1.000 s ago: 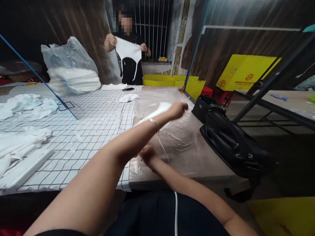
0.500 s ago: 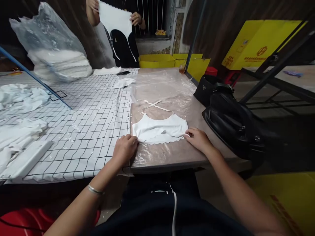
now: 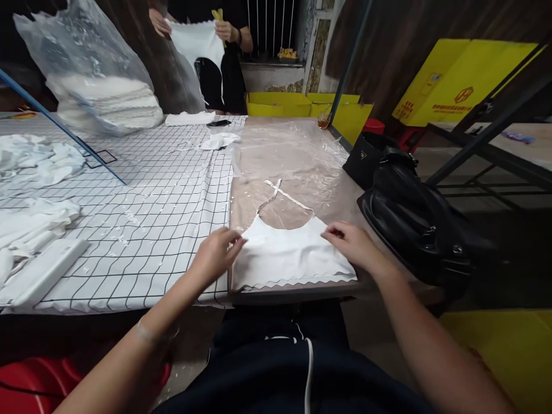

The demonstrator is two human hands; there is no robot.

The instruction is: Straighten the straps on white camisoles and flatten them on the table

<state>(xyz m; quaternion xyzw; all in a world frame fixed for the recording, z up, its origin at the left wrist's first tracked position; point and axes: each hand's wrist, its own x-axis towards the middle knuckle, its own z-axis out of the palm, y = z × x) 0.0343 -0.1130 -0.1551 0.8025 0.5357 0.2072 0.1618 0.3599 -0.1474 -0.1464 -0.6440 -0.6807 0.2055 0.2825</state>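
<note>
A white halter top (image 3: 293, 253) with a scalloped hem lies spread on the brown table, its hem close to the front edge. Its thin straps (image 3: 287, 194) cross above the neckline. At the top's upper left edge, my left hand (image 3: 217, 251) pinches the fabric between thumb and fingers. My right hand (image 3: 351, 244) is closed at the upper right edge, thumb and fingertips together on the cloth; the curled fingers partly hide its grip.
Clear plastic sheeting (image 3: 293, 141) covers the table's far part. A black bag (image 3: 401, 218) sits at the right edge. On the left, a checked cloth (image 3: 164, 195) bears white garments (image 3: 38, 164) and a bagged stack (image 3: 107, 100). Across the table, another person's hands (image 3: 226, 31) hold a white garment (image 3: 196, 43).
The top's hem has come down toward me, and its bunched body now lies flatter. My hands have gone from its lower corners to its upper sides. The other person's garment has shifted lower.
</note>
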